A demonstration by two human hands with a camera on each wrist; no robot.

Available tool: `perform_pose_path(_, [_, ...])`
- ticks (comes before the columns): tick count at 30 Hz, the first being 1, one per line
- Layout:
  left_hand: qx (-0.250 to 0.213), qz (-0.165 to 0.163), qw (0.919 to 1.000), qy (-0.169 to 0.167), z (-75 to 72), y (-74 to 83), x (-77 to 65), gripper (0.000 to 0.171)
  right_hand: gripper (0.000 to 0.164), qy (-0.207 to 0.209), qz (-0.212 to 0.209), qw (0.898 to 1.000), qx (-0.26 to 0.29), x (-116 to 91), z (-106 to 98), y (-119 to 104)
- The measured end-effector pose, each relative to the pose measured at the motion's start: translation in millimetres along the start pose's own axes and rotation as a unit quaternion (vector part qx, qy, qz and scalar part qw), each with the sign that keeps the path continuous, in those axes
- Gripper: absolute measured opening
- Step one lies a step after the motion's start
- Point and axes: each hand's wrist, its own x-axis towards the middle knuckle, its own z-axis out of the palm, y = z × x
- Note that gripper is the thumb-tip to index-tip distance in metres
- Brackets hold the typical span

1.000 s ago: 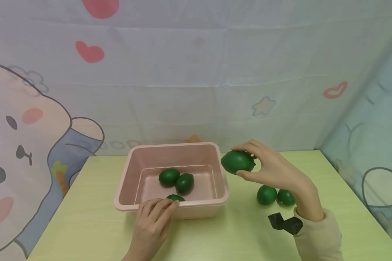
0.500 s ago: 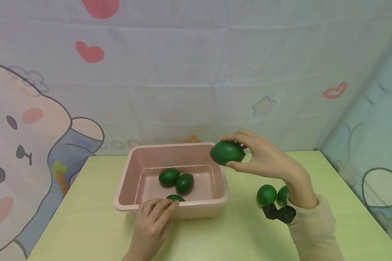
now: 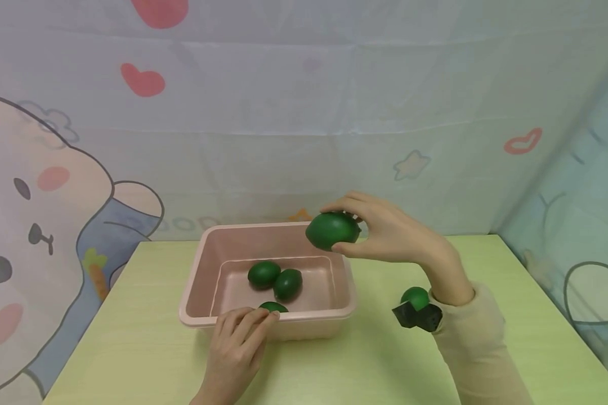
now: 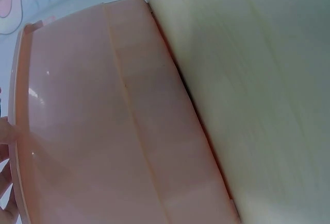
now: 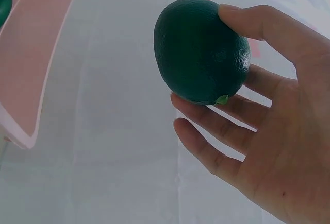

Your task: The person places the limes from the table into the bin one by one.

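Note:
My right hand (image 3: pixel 390 230) holds a green lime (image 3: pixel 332 230) between thumb and fingers, above the right rim of a pink plastic bin (image 3: pixel 306 323). In the right wrist view the thumb presses one side of this lime (image 5: pixel 201 51), with fingers behind and below it. My left hand (image 3: pixel 240 343) grips the bin's front rim, fingers hooked over the edge. Inside the bin, two limes (image 3: pixel 264 275) lie touching on the floor, and a third lime (image 3: pixel 273 307) is partly hidden behind the front wall.
On the pale green table (image 3: pixel 126 337), another lime (image 3: pixel 415 297) lies right of the bin, partly covered by a black wrist mount (image 3: pixel 418 316). A printed cloth (image 3: pixel 284 112) hangs behind the table.
My right hand has carried its lime left and upward, from beside the bin to over its right rim. The right forearm now hides one table lime. My left hand stays put.

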Motion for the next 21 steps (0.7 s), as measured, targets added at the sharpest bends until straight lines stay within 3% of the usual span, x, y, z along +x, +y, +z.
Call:
perform_pose_path(10, [0.001, -0.001, 1.0, -0.004, 0.1, -0.6, -1.3, 0.031, 0.045, -0.023, -0.039, 0.999, -0.002, 22.4, 5.3, -8.0])
perform_pose_path(21, [0.001, 0.0, 1.0, -0.002, -0.6, -0.8, 0.1, 0.031, 0.049, -0.047, -0.045, 0.998, 0.019, 44.9, 16.5, -8.6])
